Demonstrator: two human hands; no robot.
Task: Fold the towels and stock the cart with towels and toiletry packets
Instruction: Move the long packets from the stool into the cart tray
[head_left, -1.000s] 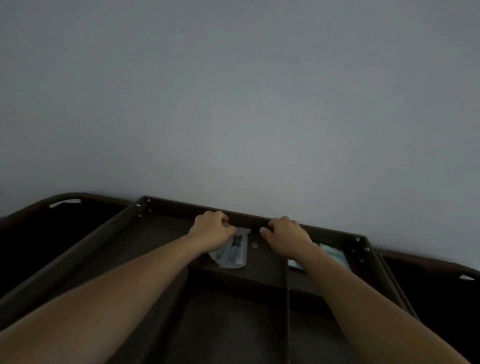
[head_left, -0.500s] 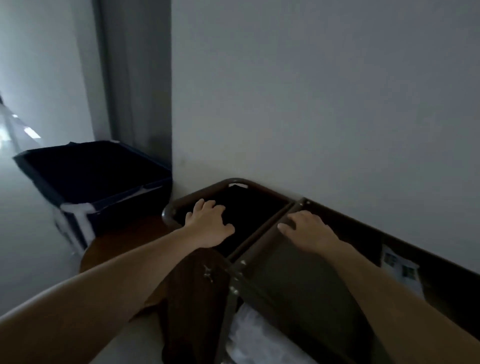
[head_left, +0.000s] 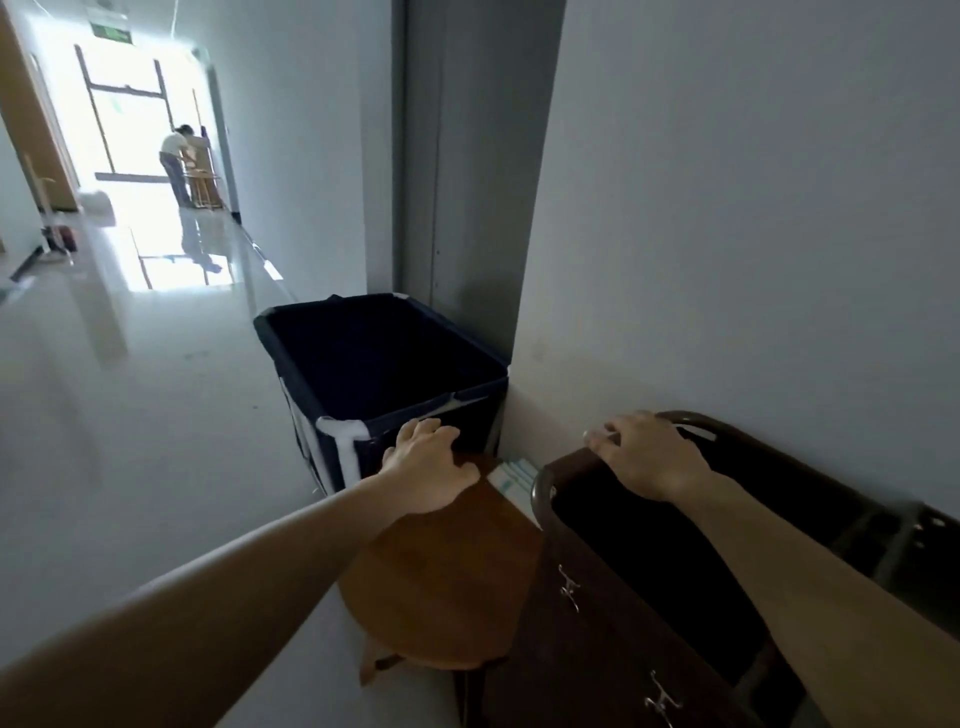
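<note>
The dark brown cart (head_left: 613, 597) fills the lower right, its rounded end rail near the wall. My right hand (head_left: 647, 454) rests on that rail with fingers curled over it. My left hand (head_left: 428, 470) hovers over the far edge of a round wooden stool (head_left: 447, 577), fingers spread, holding nothing. A small stack of white and pale blue toiletry packets (head_left: 511, 480) lies on the stool between my hands, next to the cart. No towels are visible.
A dark blue fabric bin (head_left: 384, 374) with white trim stands on the floor beyond the stool, against a grey wall corner. A glossy corridor stretches left, where a person (head_left: 176, 161) works at a bright doorway far off.
My view swung left from the cart's top tray to its end, the stool and the bin. Both hands left the packets in the tray; the left moved over the stool, the right to the end rail.
</note>
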